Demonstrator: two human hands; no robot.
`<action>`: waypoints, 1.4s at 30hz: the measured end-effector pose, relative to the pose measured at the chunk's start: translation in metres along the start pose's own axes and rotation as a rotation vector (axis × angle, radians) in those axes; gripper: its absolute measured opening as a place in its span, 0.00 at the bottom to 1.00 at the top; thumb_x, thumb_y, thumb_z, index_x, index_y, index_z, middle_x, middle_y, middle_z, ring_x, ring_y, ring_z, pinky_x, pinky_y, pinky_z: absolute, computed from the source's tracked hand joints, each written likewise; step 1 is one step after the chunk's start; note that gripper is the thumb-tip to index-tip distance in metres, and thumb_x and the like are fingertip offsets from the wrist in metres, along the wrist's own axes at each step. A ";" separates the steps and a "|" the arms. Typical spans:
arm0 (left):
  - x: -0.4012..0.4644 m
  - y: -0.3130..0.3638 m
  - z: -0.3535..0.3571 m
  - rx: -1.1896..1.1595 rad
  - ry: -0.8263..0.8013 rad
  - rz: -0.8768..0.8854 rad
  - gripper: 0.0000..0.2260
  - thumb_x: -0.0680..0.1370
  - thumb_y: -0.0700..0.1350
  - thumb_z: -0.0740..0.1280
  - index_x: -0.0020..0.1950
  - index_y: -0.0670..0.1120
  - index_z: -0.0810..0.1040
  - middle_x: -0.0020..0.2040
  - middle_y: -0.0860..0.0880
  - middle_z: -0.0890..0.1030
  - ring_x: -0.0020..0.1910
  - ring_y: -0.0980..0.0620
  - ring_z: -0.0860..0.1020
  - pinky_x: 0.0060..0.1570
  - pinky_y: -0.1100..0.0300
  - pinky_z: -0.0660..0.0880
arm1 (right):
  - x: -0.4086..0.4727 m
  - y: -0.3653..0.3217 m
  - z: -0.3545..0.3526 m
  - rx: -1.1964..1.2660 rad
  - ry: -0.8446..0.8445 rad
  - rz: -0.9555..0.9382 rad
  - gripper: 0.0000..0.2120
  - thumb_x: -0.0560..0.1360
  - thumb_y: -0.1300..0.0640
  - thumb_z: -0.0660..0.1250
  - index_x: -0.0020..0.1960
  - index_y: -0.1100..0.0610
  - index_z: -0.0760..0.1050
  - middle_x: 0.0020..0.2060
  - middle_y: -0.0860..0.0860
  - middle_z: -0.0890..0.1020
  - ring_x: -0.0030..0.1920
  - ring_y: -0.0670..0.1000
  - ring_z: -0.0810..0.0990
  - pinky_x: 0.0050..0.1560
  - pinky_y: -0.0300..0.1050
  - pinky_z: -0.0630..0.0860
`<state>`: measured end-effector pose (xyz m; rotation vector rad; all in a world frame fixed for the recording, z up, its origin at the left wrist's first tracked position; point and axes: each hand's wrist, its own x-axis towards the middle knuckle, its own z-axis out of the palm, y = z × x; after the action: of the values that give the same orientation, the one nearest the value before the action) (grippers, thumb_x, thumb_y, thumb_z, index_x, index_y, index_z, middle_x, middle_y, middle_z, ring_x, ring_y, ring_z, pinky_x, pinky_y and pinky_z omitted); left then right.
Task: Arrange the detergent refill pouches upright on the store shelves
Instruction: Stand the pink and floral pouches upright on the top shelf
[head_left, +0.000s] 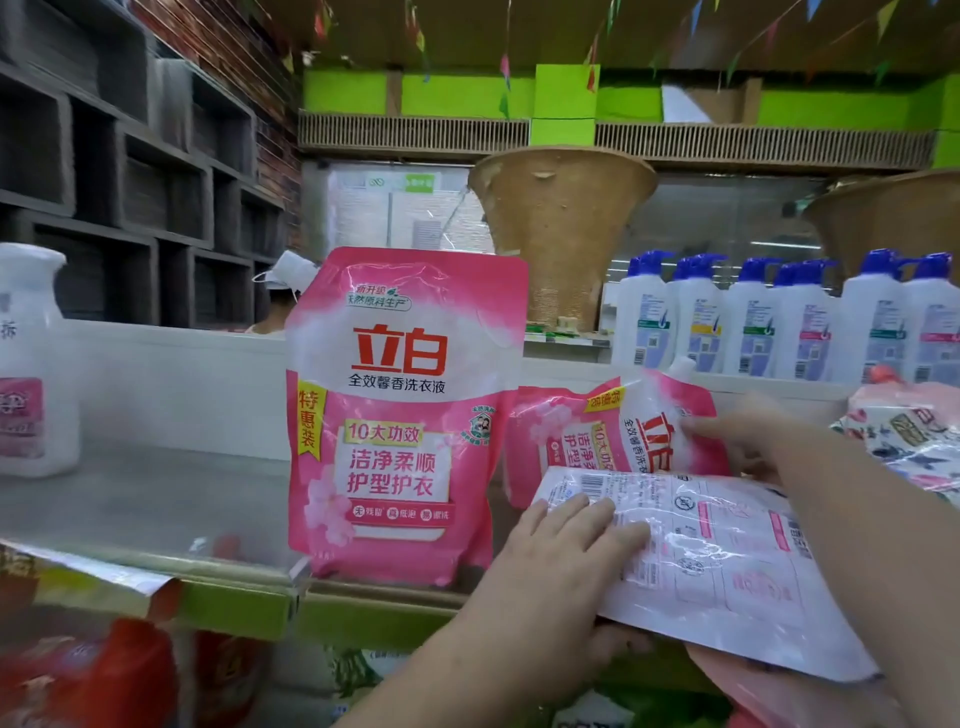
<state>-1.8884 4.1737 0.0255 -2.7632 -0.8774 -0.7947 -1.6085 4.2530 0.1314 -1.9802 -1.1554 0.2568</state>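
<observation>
A pink detergent refill pouch (400, 415) stands upright on the grey shelf (130, 499), front label facing me. Right of it a second pink pouch (608, 431) lies tipped on its side, and my right hand (753, 441) grips its upper edge. My left hand (561, 566) holds a third pouch (727, 566) flat, its white back label up, in front of the tipped one. The lower part of the tipped pouch is hidden behind the held pouch.
White bottles with blue pump caps (779, 322) line the back right of the shelf. A white bottle with a pink label (31, 364) stands at the far left. More packaged goods (914, 431) sit at the right edge, and red packs (104, 680) fill the shelf below.
</observation>
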 end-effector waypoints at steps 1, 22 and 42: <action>0.001 -0.002 0.000 0.000 -0.015 -0.013 0.33 0.76 0.62 0.66 0.76 0.59 0.53 0.78 0.53 0.57 0.78 0.53 0.50 0.77 0.50 0.42 | 0.003 0.005 0.004 -0.034 -0.098 0.000 0.21 0.69 0.49 0.78 0.51 0.64 0.80 0.41 0.60 0.84 0.40 0.57 0.82 0.42 0.48 0.79; 0.098 -0.024 -0.016 -0.221 0.150 -0.416 0.36 0.75 0.56 0.68 0.78 0.56 0.53 0.78 0.50 0.58 0.76 0.46 0.60 0.72 0.39 0.65 | 0.008 -0.041 -0.017 0.301 0.133 -0.426 0.07 0.80 0.49 0.63 0.53 0.51 0.76 0.42 0.50 0.82 0.41 0.52 0.82 0.40 0.48 0.77; 0.126 -0.053 -0.001 -0.546 0.390 -1.039 0.08 0.81 0.48 0.64 0.46 0.47 0.68 0.40 0.51 0.77 0.37 0.52 0.76 0.39 0.57 0.73 | -0.024 -0.066 0.007 0.488 0.416 -0.615 0.25 0.76 0.60 0.69 0.71 0.53 0.66 0.68 0.50 0.67 0.67 0.47 0.67 0.61 0.35 0.68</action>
<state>-1.8319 4.2801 0.0909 -2.1727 -2.2851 -1.8530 -1.6678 4.2539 0.1691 -1.1188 -1.2180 -0.1764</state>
